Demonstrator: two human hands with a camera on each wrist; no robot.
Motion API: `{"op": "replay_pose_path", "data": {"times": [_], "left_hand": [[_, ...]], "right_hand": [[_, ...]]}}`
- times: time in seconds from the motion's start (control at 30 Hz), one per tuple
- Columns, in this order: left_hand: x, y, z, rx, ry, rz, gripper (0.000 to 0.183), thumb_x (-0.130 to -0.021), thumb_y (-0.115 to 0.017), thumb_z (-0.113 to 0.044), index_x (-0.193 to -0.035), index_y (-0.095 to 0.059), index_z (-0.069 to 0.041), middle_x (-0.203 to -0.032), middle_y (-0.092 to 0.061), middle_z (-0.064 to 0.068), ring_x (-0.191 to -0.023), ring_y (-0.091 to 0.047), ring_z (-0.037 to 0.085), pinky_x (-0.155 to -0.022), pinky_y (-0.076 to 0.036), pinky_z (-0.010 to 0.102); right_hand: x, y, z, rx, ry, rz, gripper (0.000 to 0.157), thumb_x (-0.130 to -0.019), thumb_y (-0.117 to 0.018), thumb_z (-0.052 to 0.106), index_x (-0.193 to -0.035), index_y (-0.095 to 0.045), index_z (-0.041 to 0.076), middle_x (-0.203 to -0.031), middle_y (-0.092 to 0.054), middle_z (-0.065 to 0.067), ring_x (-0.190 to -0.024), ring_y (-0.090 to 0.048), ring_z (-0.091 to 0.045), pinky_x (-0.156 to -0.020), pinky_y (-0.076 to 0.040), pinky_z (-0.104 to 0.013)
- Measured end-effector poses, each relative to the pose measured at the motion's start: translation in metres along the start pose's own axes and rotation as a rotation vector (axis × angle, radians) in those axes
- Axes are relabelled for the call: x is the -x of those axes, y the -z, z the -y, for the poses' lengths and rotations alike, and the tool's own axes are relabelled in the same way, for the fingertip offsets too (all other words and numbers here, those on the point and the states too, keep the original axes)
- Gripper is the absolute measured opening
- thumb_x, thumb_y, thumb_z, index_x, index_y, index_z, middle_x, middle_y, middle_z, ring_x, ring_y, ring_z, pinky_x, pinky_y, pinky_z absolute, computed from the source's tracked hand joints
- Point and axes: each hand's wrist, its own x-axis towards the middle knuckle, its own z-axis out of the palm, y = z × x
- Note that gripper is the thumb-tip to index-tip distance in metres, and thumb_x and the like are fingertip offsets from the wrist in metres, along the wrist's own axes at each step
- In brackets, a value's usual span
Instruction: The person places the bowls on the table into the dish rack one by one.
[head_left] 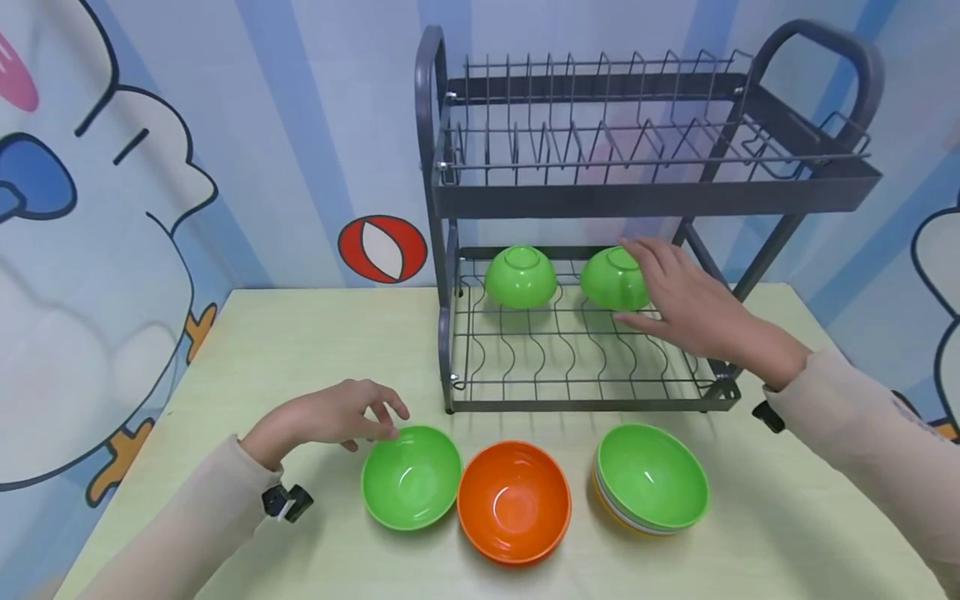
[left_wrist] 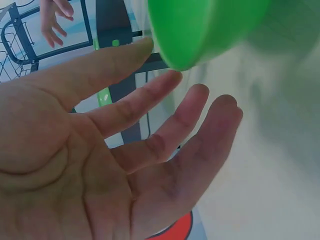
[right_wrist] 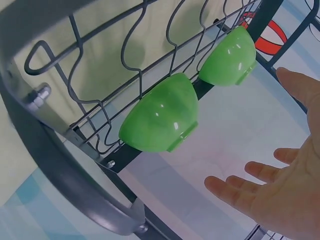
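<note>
My left hand (head_left: 333, 417) is over the left side of a green bowl (head_left: 412, 479) that sits upright on the table. Its fingers are loosely bent, with fingertips right at the rim in the left wrist view. My right hand (head_left: 693, 300) reaches into the lower tier of a dark dish rack (head_left: 555, 406), thumb and fingers spread. Close by it, a green bowl (head_left: 609, 283) stands upside down on the wires, partly hidden by the fingers in the head view. The right wrist view shows a gap between hand and bowl. Another upturned green bowl (head_left: 521, 279) is to its left.
An orange bowl (head_left: 513, 502) is beside the left green bowl. Further right, a green bowl (head_left: 652, 475) tops a nested stack with white and yellow rims below. The rack's upper wire tier (head_left: 637, 200) overhangs the lower one. A patterned wall (head_left: 300, 167) stands behind.
</note>
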Motion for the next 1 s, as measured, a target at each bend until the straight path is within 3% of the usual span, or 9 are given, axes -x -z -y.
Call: {"op": "replay_pose_path", "data": {"times": [0.2,0.43,1.0], "left_hand": [[0.002,-0.005,0.006,0.061,0.030,0.007,0.028,-0.094,-0.069,-0.011,-0.122,-0.065,-0.007,-0.105,-0.065,0.008,-0.088,-0.065,0.022,-0.069,-0.061,0.037],[0.001,-0.011,0.016,0.169,0.010,0.035,0.033,-0.096,-0.067,-0.011,-0.126,-0.060,-0.002,-0.110,-0.060,0.014,-0.086,-0.067,0.024,-0.066,-0.062,0.039],[0.001,-0.014,0.028,0.200,-0.051,0.025,0.028,-0.098,-0.062,-0.008,-0.125,-0.059,0.000,-0.105,-0.061,0.012,-0.080,-0.066,0.022,-0.065,-0.062,0.036]], "right_hand": [[0.007,-0.001,-0.001,-0.060,-0.027,0.025,0.089,-0.097,-0.066,0.039,-0.158,-0.012,0.003,-0.157,-0.018,-0.026,-0.139,-0.025,-0.049,-0.103,-0.037,-0.066],[0.014,-0.003,-0.002,-0.061,-0.039,0.041,0.088,-0.096,-0.066,0.041,-0.157,-0.015,0.002,-0.157,-0.018,-0.026,-0.141,-0.023,-0.049,-0.104,-0.036,-0.067],[0.033,-0.006,0.000,-0.109,-0.040,0.013,0.082,-0.096,-0.066,0.041,-0.155,-0.024,0.001,-0.158,-0.020,-0.024,-0.144,-0.021,-0.045,-0.105,-0.036,-0.065]]}}
